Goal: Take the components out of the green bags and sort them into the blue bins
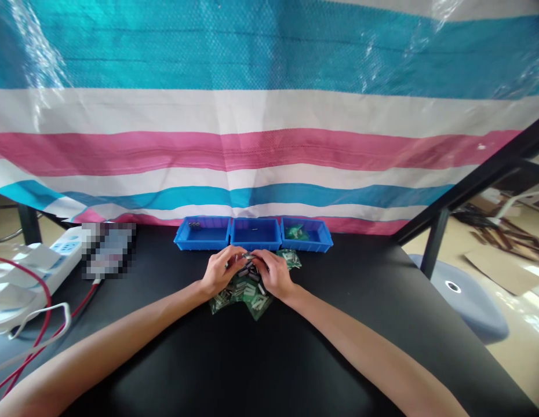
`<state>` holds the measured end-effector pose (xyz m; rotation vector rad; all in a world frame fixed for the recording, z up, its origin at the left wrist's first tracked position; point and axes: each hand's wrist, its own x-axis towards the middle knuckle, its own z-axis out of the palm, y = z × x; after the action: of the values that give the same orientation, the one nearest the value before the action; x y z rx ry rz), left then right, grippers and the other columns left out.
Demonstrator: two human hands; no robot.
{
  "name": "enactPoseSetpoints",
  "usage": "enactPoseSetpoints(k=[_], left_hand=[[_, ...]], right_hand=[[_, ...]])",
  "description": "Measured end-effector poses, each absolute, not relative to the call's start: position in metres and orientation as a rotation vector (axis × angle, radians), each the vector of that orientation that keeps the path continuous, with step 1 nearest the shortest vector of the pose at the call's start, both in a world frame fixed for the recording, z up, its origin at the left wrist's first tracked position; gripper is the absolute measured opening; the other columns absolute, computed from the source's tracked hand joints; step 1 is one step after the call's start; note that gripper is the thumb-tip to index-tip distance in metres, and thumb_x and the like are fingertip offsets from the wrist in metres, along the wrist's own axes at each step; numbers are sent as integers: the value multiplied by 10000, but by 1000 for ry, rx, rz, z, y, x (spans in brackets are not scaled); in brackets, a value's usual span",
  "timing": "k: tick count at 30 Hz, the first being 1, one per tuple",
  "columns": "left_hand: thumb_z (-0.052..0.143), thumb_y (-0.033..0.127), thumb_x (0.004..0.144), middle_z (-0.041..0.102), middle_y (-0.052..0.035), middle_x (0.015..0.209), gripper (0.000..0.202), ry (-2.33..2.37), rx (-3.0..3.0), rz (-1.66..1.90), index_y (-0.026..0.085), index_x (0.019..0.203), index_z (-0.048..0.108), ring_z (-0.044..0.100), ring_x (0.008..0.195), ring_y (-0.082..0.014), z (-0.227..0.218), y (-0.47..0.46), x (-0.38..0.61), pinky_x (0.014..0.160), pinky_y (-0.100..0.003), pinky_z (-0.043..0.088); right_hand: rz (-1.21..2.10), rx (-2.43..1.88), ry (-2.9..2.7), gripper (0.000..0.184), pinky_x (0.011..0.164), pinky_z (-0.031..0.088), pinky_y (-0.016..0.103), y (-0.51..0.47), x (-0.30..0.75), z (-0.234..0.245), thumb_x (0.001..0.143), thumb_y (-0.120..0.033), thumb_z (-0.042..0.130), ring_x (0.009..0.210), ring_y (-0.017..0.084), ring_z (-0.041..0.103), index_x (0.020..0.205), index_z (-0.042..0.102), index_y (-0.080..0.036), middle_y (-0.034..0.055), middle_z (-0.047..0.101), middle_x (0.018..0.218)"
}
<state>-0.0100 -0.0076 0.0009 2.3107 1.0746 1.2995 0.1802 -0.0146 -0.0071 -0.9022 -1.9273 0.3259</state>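
Observation:
My left hand (225, 270) and my right hand (273, 273) meet above a pile of small plastic bags (247, 289), green-tinted and filled with short metal pieces. Both hands are closed, thumbs and fingers pinched near each other. A small greyish item shows between the fingertips, too small and covered to name. Dark and silvery cylindrical pieces (252, 272) lie just below the fingers. Beside my right hand, another green-tinted bag (291, 258) rests on the table.
Three blue bins stand in a row behind my hands. The left bin (204, 246) holds small ring-shaped parts, the middle bin (255, 244) one tiny piece, the right bin (315, 245) a green bag. A power strip (61, 255) and red cable (46, 289) lie left; a striped sheet (269, 150) hangs behind.

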Motion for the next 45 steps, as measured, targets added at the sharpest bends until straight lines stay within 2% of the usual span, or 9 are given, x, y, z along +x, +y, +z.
enactPoseSetpoints(k=[4,17,22,26,28,31,36,39,45], left_hand=[[599,331,894,618,-5,759,208,1031,2360,1352,190,1042,635,534,569,-86,2,-7,-9,572,-200,477],[588,242,889,628,-35,857,156,1033,2246,1402,178,1024,632,535,598,-87,6,-10,-9,580,-215,478],[599,219,875,617,-32,884,132,1087,2109,1602,167,987,645,480,543,-58,27,-6,-9,547,-207,445],[595,256,879,619,-20,867,147,1167,2050,1625,164,983,645,485,529,-51,53,10,-18,538,-200,441],[607,273,871,637,-17,868,142,1260,2134,1575,172,954,660,521,575,-65,64,24,-29,582,-206,457],[596,312,869,642,-43,975,181,1478,2233,1589,173,951,678,551,633,-83,72,48,-52,612,-222,466],[580,322,852,681,-47,870,182,1749,2543,1151,197,888,707,591,880,-201,67,84,-89,829,-308,454],[572,339,835,705,-39,832,201,1765,2538,824,201,882,710,600,815,-204,63,95,-103,745,-290,441],[563,379,818,711,-24,825,244,1838,2543,435,233,930,723,611,759,-198,68,100,-116,644,-255,378]], right_hand=[[314,-923,-1908,202,726,549,293,-14,181,-8,985,-244,447,815,189,686,1064,626,-195,73,708,919],[302,-930,-1948,216,716,530,282,-16,180,-4,989,-266,438,791,185,668,1051,629,-187,67,690,876],[343,-917,-1947,212,720,520,265,-17,181,-2,989,-231,429,796,171,663,1064,623,-190,60,686,883],[335,-915,-1945,225,701,513,258,-17,181,0,988,-228,420,772,166,658,1041,633,-180,61,682,856],[326,-911,-1940,226,709,511,260,-17,181,0,988,-229,419,773,166,658,1025,636,-178,61,685,859],[327,-916,-1945,234,719,505,262,-17,180,-1,992,-226,405,779,165,656,1020,634,-184,58,687,870],[314,-908,-1951,234,727,499,257,-17,179,-2,992,-230,405,784,164,652,1021,633,-187,55,677,860],[318,-908,-1948,239,727,497,256,-17,179,-2,993,-230,400,777,161,646,1024,633,-187,54,672,855],[322,-909,-1955,251,709,491,254,-17,179,-2,996,-237,392,751,156,632,1011,636,-184,51,660,829]])
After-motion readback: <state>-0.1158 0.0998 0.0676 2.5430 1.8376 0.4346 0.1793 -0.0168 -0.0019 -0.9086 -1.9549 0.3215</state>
